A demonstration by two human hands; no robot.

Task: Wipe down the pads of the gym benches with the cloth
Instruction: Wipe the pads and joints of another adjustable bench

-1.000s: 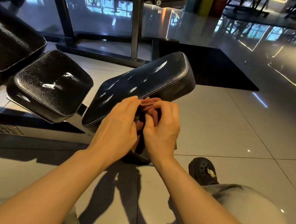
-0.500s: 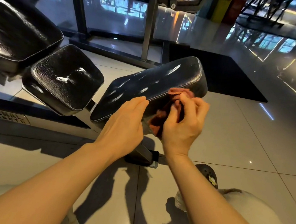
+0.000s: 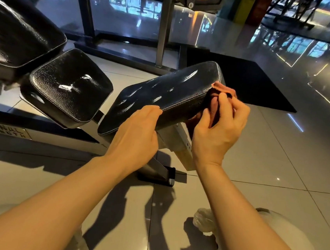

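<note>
A long black bench pad [image 3: 171,93] tilts up toward the right in the middle of the view. My right hand [image 3: 218,128] grips a reddish-brown cloth [image 3: 223,89] and holds it against the pad's near right edge. My left hand [image 3: 136,136] rests with straight fingers on the pad's near side edge, close to its lower end. A square black seat pad [image 3: 68,86] stands to the left, and a larger black back pad [image 3: 14,35] rises at the far left.
The bench's pale metal post [image 3: 180,144] and black foot [image 3: 162,177] stand on the glossy tiled floor below the pad. A dark rack frame [image 3: 163,33] and a black floor mat [image 3: 246,82] lie behind. My knee [image 3: 284,225] shows at the lower right.
My right hand has carried the cloth up and to the right along the pad's near edge. My left hand has let go of the cloth and now rests on the pad's edge.
</note>
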